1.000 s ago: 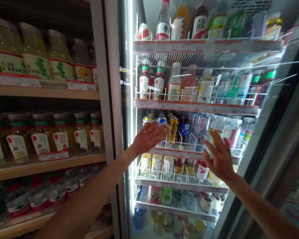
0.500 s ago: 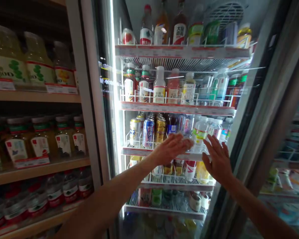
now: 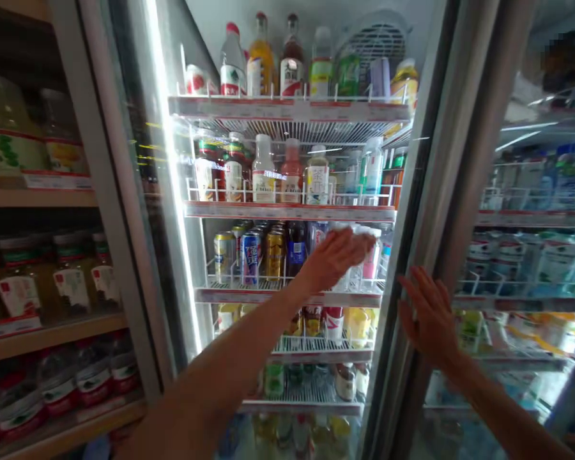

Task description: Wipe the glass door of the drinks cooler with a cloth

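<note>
My left hand (image 3: 338,255) reaches across a lit drinks fridge, palm down, its fingers stretched out in front of the third shelf. It hides parts of several bottles there. No object shows in its fingers. My right hand (image 3: 426,313) is open beside the metal door frame (image 3: 426,230), fingers up and apart. I cannot tell whether it touches the frame. Left of my left hand stand a gold can (image 3: 275,255), a blue can (image 3: 250,259) and a dark bottle with a blue label (image 3: 296,249). Light streaks suggest glass between my hands and the drinks.
On the left, wooden shelves (image 3: 43,332) carry juice bottles with green caps (image 3: 71,271) and bottles with red labels. A second glass-fronted fridge section (image 3: 522,217) with more drinks lies to the right. Higher fridge shelves hold bottles such as a pink one (image 3: 292,172).
The view has swung right, so the fridge sits further left and more of the right section shows. My right hand has gone from in front of the drinks to the door frame.
</note>
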`<state>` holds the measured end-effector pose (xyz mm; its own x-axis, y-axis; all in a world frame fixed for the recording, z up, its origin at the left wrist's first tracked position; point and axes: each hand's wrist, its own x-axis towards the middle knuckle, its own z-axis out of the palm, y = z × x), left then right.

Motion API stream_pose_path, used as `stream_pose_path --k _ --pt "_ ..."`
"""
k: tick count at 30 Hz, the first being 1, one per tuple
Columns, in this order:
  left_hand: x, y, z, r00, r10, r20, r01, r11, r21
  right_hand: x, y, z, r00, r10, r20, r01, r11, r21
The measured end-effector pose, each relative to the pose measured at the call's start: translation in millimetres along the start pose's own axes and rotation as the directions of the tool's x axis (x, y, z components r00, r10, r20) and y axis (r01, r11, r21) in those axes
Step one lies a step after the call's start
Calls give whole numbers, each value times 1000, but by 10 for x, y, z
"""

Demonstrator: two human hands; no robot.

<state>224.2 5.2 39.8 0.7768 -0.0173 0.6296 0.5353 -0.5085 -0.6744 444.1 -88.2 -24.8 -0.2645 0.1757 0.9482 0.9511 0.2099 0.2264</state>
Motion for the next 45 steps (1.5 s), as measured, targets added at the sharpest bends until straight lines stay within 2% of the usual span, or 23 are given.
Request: stream_pose_path --k 2,4,6,7,9,11,13,16,18,20,22,23,26,28,30,32,34,36,38,40,42,43,45 --pt "88 68 31 996 -70 -49 71 997 19 -27 81 -50 1000 1 -22 -1 1000 0" --pt "123 168 71 987 150 -49 -150 989 4 -41 131 -85 1000 -5 -12 6 1000 5" --pt "144 247 108 935 355 -24 -355 934 -24 -39 153 -100 1000 -9 5 9 1000 15" --pt "161 269 124 936 350 -14 -351 936 -31 -32 155 -100 1000 -12 11 11 1000 20" --pt "195 290 147 988 155 -5 -155 988 -16 -8 148 -86 1000 -11 2 11 1000 28" --pt "180 321 165 1000 -2 1 2 1000 1 17 130 -59 1000 -1 -14 1 999 36" --pt "83 376 173 990 139 31 -138 990 -19 31 107 -27 1000 1 -7 0 999 51" --pt "-126 392 140 897 434 85 -428 901 -75 29 72 33 999 -15 34 13 996 83" --pt "-236 309 87 937 337 94 -335 942 -40 29 36 82 999 -16 36 12 995 102" --pt "-336 200 33 992 97 76 -100 994 42 42 -24 135 1000 -13 16 11 992 122" --pt "-471 122 -6 997 53 58 -57 996 75 68 -109 187 999 -34 10 32 988 152" --pt "-554 93 -22 988 141 64 -144 988 60 85 -157 210 998 -53 13 50 984 169" --pt "-782 -50 -103 895 436 95 -435 900 -39 152 -295 272 994 -107 26 99 971 217" --pt "-875 -232 -196 925 354 136 -350 935 -56 200 -379 317 993 -115 6 110 965 236" --pt "-947 -427 -297 983 103 153 -101 995 -21 243 -474 368 994 -112 -15 112 961 254" --pt "-1047 -551 -382 982 -37 186 41 999 -19 278 -590 421 993 -120 -11 119 955 271" --pt "-1178 -601 -453 951 101 293 -68 990 -121 311 -721 467 988 -154 7 146 947 285" --pt "-1307 -649 -521 876 298 380 -212 945 -251 353 -843 505 982 -188 9 177 940 293" --pt "-1415 -754 -584 887 227 402 -148 964 -219 404 -946 545 982 -189 -9 184 939 291" --pt "-1523 -889 -629 944 -61 325 83 995 -54 449 -1035 593 986 -168 -18 167 945 280" --pt "-1659 -980 -649 944 -234 234 228 972 52 473 -1120 653 985 -172 -28 173 947 272" --pt "-1737 -999 -654 951 -204 233 198 979 52 477 -1163 684 982 -188 -28 188 943 273" --pt "-1893 -1010 -663 952 42 304 -28 998 -50 480 -1244 741 975 -223 -25 221 934 281"
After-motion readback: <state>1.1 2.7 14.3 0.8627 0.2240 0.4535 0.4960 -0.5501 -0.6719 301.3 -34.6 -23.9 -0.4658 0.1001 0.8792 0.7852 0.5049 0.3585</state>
